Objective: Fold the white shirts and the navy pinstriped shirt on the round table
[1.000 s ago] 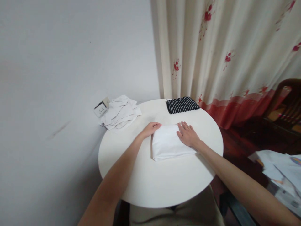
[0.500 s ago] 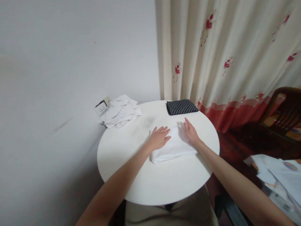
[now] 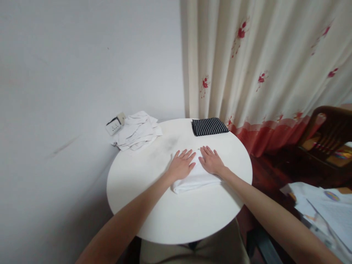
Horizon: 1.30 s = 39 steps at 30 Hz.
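A folded white cloth (image 3: 196, 180) lies flat on the round white table (image 3: 181, 220) in front of me. My left hand (image 3: 181, 164) rests palm down on its left part, fingers spread. On its right part lies my right hand (image 3: 211, 160), also palm down with fingers stretched out. Neither hand grips anything. The palms and some of the cloth beneath them are hidden. Beyond my hands, near the table's far edge, is a folded black cloth with white stripes (image 3: 209, 126).
Crumpled white cloths (image 3: 137, 131) lie at the table's far left, beside a white power adapter (image 3: 113, 126) at the wall. A flowered curtain (image 3: 225, 66) hangs behind. To the right are a wooden chair (image 3: 327, 135) and a pile of papers (image 3: 327, 209).
My right hand has moved left and turned from on edge to palm down on the white cloth. My left hand stays on the cloth. The view has shifted slightly.
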Tool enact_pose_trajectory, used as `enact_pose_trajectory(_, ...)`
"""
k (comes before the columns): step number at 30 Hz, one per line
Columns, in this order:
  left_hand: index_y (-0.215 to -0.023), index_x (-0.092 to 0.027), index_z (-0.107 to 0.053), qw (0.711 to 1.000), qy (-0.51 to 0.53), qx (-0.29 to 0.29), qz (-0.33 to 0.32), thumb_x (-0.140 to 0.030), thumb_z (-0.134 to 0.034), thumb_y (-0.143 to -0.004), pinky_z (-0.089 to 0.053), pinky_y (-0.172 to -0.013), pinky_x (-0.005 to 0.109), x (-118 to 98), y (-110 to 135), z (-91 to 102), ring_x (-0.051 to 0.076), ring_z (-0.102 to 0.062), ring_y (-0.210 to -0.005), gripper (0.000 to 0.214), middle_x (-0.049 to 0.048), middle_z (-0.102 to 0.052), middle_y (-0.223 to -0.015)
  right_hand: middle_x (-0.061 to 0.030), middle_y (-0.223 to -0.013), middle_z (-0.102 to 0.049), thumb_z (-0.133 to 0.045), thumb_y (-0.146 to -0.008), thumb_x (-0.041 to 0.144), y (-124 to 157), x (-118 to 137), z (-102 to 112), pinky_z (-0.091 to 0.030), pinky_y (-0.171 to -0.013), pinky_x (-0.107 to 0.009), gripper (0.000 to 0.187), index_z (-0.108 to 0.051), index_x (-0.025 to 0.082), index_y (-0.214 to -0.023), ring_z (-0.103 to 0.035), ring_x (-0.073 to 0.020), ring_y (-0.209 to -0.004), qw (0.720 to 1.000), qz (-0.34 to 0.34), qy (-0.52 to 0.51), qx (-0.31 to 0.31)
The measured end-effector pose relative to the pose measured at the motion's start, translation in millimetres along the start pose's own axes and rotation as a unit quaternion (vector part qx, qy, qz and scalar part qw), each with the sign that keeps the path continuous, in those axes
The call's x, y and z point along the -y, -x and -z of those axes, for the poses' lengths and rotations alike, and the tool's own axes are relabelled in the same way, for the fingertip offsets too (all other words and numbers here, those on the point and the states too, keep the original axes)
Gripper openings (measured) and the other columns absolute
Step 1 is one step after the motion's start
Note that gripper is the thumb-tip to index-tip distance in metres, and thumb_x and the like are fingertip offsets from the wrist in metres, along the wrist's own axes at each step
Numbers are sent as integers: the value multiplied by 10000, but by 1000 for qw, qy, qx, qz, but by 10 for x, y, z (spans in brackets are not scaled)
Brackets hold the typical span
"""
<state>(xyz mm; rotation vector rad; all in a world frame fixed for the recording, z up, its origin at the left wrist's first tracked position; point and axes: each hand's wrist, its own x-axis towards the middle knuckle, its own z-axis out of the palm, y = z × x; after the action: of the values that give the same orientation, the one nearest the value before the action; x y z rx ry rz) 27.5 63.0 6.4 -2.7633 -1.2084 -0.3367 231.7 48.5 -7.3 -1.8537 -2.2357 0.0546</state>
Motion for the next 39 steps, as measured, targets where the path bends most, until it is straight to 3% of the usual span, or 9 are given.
enact_pose_trajectory(9,-1470,-178,-467,993,32,67,89,-387,-312,-1032,-311,-1165,483,356,-62,68,258,-447,-1409,510,127,-500,-1515,-124,-1650,-240,-240,-1034,428,-19,-64,-18,-159,-1214,-534,637,-264,102,-1582,-164,-262,-1533,1000,-2,13,11)
enact_pose_trajectory(12,-1467,-155,-464,990,26,70,122,-391,-277,-1040,-320,-1144,557,396,-81,99,294,-448,-1408,523,157,-494,-1512,-127,-1648,-247,-236,-1033,428,-18,-62,-36,-171,-1208,-544,639,-267,98,-1579,-168,-268,-1531,1000,0,15,11)
enact_pose_trajectory(15,-1498,-161,-427,992,7,46,121,-421,-300,-1036,-150,-1189,635,216,-18,99,322,-310,-1486,546,163,-396,-1577,-132,-1648,-248,-234,-1032,428,-24,-83,-59,-202,-1198,-545,636,-271,103,-1578,-169,-268,-1531,1000,1,17,11)
enact_pose_trajectory(17,-1525,-205,-394,998,3,35,59,-461,-328,-1029,-78,-1218,596,28,69,89,292,-231,-1520,562,125,-325,-1620,-132,-1651,-242,-237,-1031,433,-33,-104,-78,-212,-1196,-539,638,-266,110,-1581,-163,-265,-1532,1000,-2,20,10)
enact_pose_trajectory(20,-1550,-273,-355,998,25,57,-27,-530,-356,-1016,-111,-1227,559,-194,252,99,276,-206,-1529,593,78,-280,-1643,-130,-1653,-237,-237,-1028,445,-43,-128,-108,-220,-1193,-537,647,-247,120,-1587,-155,-265,-1533,1000,-3,26,11)
enact_pose_trajectory(29,-1574,-284,-295,991,72,75,-78,-545,-408,-1008,-138,-1231,537,-484,999,429,278,-236,-1521,633,58,-316,-1627,-184,-1640,-248,-387,-992,375,-55,-126,-42,-248,-1195,-503,640,-307,88,-1558,-205,-294,-1520,998,-23,-53,-30)
enact_pose_trajectory(31,-1567,-296,-308,987,106,89,-86,-534,-395,-1017,-193,-1230,481,-521,1006,568,245,-309,-1495,605,41,-378,-1600,-220,-1608,-308,-453,-959,317,-45,-206,36,-280,-1191,-447,645,-339,43,-1532,-284,-296,-1491,985,-83,-141,-59)
enact_pose_trajectory(34,-1519,-317,-403,984,144,68,-74,-467,-340,-1047,-265,-1210,396,-444,789,683,197,-409,-1440,499,10,-453,-1558,-257,-1447,-522,-505,-928,285,16,-367,205,-457,-1061,-424,616,-415,8,-1471,-573,-304,-1271,948,-191,-251,-45)
enact_pose_trajectory(39,-1382,-255,-573,990,122,56,-36,-373,-445,-1014,-290,-1194,467,-176,273,424,243,-434,-1420,407,52,-520,-1507,-192,-1120,-733,-671,-839,305,121,-457,537,-592,-671,-361,545,-567,77,-1323,-725,-278,-907,866,-278,-395,125)
